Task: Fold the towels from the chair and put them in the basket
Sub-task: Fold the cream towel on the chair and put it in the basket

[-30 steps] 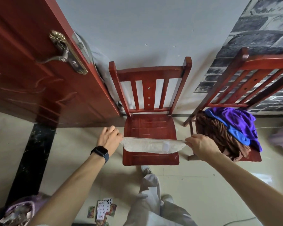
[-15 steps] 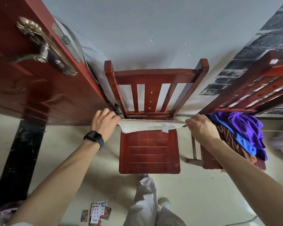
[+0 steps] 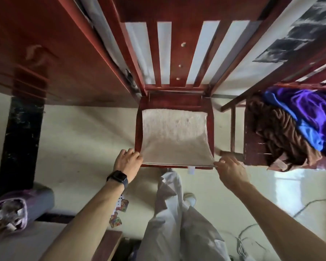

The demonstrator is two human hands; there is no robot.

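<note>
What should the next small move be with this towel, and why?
Probably lift both near corners and carry them over to the far edge, halving the beige towel. It lies spread flat on the chair seat, the left hand and right hand each pinching a front corner.

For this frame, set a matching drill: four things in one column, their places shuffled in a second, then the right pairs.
Things:
1. beige towel
2. brown towel
3. playing cards
4. black watch

Places:
A. on the floor
B. worn just behind the left hand
C. spread on the middle chair
D. heaped on the right chair

Pairs: 1-C, 2-D, 3-A, 4-B
</note>
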